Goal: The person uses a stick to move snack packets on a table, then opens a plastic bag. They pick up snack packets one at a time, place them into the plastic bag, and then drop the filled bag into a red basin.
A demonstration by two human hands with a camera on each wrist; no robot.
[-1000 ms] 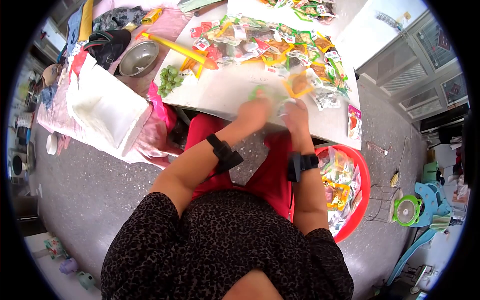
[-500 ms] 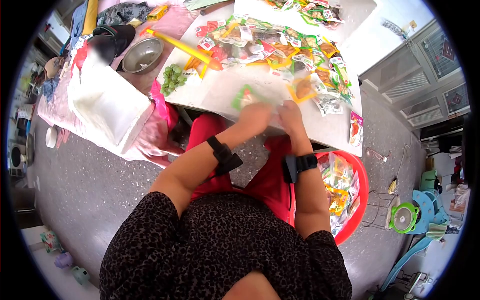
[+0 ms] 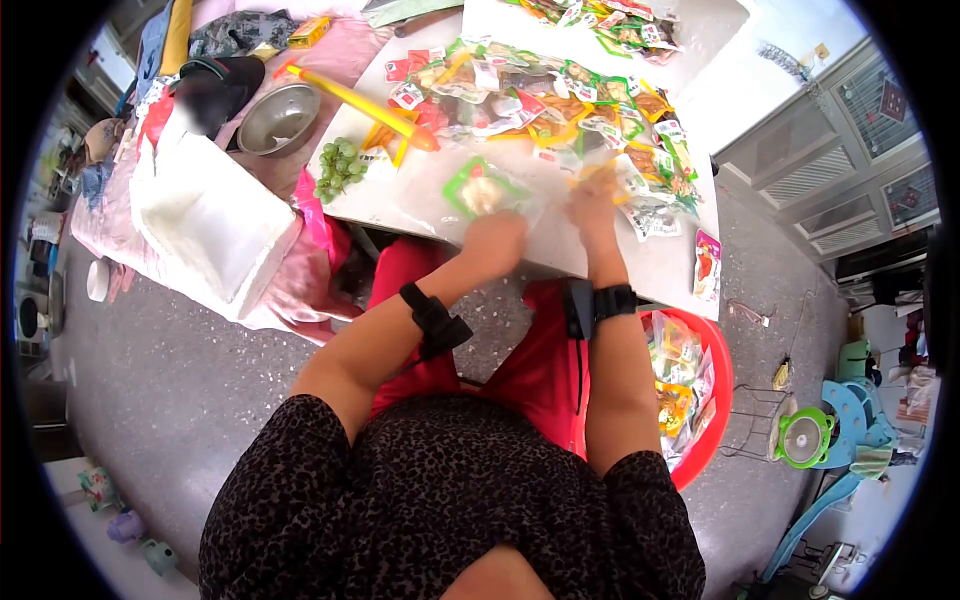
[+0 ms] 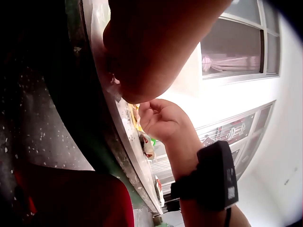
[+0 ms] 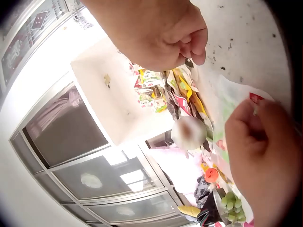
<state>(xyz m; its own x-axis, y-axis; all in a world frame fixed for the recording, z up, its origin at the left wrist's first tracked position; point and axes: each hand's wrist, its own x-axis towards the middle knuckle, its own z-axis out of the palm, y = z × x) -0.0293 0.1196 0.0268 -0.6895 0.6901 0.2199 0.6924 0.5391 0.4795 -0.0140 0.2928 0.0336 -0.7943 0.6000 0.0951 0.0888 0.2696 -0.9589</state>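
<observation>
In the head view my left hand grips the near edge of a clear plastic food packet with a green border and pale contents. The right wrist view shows that hand's fingers curled on the plastic, close to a small red label. My right hand is farther right, over the table. Its fingers are curled in the right wrist view, and in the head view they overlap a yellow-edged packet. I cannot tell whether they pinch it.
Many packets lie piled across the table's far side. Grapes and a yellow stick with an orange end lie at left. A red tub of packets stands by my right arm. A white foam box sits left.
My hands have moved apart. The left has shifted a little left and nearer me with the green-bordered packet. My right hand has moved to the yellow-edged packet.
</observation>
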